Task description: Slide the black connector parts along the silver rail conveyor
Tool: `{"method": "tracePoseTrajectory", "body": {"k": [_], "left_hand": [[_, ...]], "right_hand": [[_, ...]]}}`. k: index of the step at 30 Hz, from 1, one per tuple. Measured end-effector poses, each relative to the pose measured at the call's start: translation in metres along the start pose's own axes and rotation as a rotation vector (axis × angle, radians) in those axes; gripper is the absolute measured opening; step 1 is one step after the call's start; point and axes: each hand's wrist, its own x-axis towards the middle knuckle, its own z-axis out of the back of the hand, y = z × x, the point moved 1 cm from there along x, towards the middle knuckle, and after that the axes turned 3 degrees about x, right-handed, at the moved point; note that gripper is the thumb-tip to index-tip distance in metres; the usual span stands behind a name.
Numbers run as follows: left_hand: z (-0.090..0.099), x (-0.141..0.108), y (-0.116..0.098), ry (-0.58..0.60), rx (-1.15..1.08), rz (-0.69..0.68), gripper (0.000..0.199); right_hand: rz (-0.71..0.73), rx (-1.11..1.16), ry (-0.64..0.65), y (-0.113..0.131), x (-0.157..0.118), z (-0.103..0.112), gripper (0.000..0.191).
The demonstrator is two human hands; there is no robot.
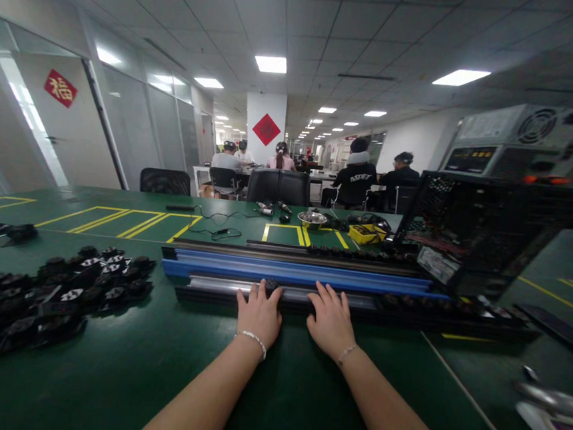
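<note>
A long track (pixel 230 286) with a silvery channel and black edges lies across the green table in front of me. My left hand (pixel 260 316) is at its middle, with a small black part (pixel 272 285) between thumb and forefinger; the other fingers rest over the channel. To the right, my right hand (pixel 331 321) lies on the same track, its fingers spread and nothing seen in them. More small black parts (pixel 409 303) sit in a row along the track's right end. Directly behind runs a blue rail (pixel 291 272).
At left lies a heap of black parts (pixel 72 286). An opened computer case (pixel 459 223) stands at right, a power supply unit (pixel 519 135) on top. Farther back are a metal bowl (pixel 312 219), a yellow basket (pixel 366 233) and cables (pixel 222 233). Several people sit at distant tables.
</note>
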Motion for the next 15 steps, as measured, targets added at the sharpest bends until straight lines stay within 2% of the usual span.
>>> {"method": "tracePoseTrajectory", "body": {"k": [15], "left_hand": [[0.0076, 0.0039, 0.0092, 0.08, -0.017, 0.016, 0.051]], "right_hand": [[0.002, 0.003, -0.012, -0.0007, -0.0002, -0.0005, 0.042]]}}
